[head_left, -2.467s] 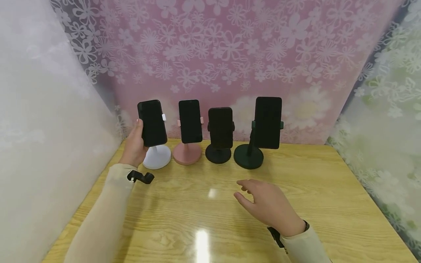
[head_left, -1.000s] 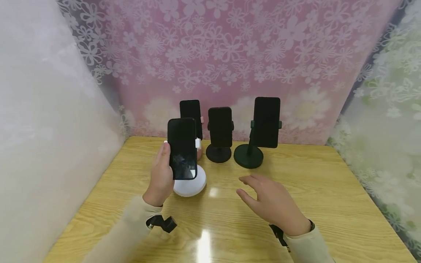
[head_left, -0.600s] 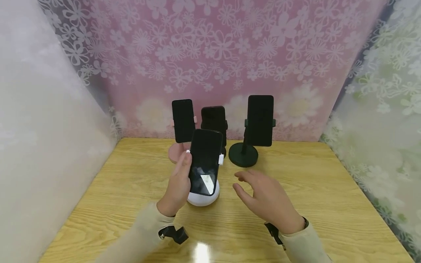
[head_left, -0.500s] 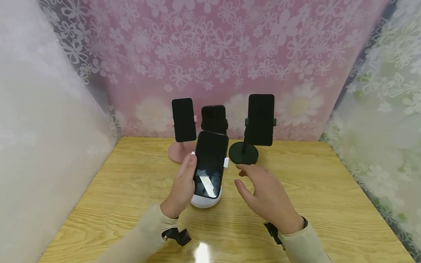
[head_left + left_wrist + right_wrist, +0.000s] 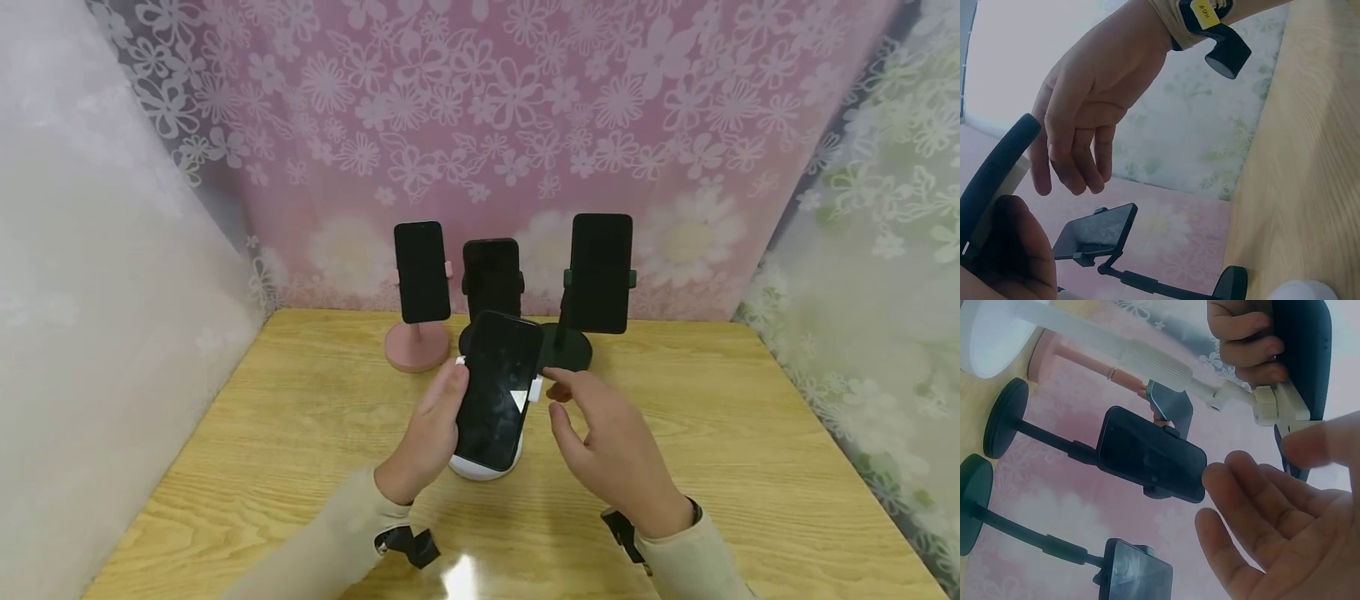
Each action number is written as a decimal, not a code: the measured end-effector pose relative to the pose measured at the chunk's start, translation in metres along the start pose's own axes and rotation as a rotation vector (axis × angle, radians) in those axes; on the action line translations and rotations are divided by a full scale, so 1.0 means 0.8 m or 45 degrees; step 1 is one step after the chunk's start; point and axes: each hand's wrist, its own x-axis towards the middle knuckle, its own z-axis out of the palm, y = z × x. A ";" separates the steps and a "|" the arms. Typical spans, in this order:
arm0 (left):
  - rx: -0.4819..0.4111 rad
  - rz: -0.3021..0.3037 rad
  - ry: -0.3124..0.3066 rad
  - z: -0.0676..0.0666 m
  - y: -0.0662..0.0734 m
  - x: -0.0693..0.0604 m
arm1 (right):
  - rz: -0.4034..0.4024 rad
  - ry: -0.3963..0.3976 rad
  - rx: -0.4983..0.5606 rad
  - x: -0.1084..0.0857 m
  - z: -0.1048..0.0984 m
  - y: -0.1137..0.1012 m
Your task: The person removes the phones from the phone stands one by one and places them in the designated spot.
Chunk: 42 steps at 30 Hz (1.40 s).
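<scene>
My left hand (image 5: 429, 425) grips the left edge of a black phone (image 5: 497, 392) clamped in a white stand, thumb along its side. The stand's round white base (image 5: 483, 471) shows below it; in the right wrist view its pole (image 5: 1110, 344) and the curled left fingers (image 5: 1250, 347) appear behind the phone. My right hand (image 5: 611, 442) is just right of the phone, forefinger near the white clamp (image 5: 536, 388); whether they touch, I cannot tell. Its fingers are loosely bent and hold nothing in the right wrist view.
Behind on the wooden table (image 5: 300, 400) stand three more phones: one in a pink stand (image 5: 417, 346), one in a black stand (image 5: 1007, 419) partly hidden by the held phone, and a larger one in a dark green stand (image 5: 573, 350). A pink floral backdrop (image 5: 487, 125) rises behind.
The white stand with its phone has come from the back left to the front middle in my left hand, tilting rightward. My right hand has shifted slightly up, nearer the phone's clamp.
</scene>
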 end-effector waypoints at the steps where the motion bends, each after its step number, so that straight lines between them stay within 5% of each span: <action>1: -0.007 0.010 -0.017 -0.002 0.000 -0.001 | -0.009 0.000 -0.005 0.000 0.001 0.000; 6: 0.015 0.007 -0.119 -0.012 0.002 0.003 | -0.015 -0.009 -0.022 -0.001 0.005 -0.001; 14: 0.375 0.179 -0.115 -0.041 0.010 0.023 | 0.051 -0.039 0.054 0.001 0.015 -0.002; 18: 0.474 0.233 -0.146 -0.051 0.019 0.026 | 0.103 -0.055 0.212 0.001 0.021 -0.008; 26: 0.655 0.211 -0.180 -0.053 0.033 0.023 | 0.129 -0.006 0.590 0.017 0.029 -0.019; 36: 0.752 0.177 -0.167 -0.055 0.037 0.021 | 0.339 -0.280 0.429 0.041 0.014 -0.030; 42: 0.753 0.151 -0.162 -0.059 0.041 0.020 | 0.269 -0.338 0.411 0.047 0.013 -0.024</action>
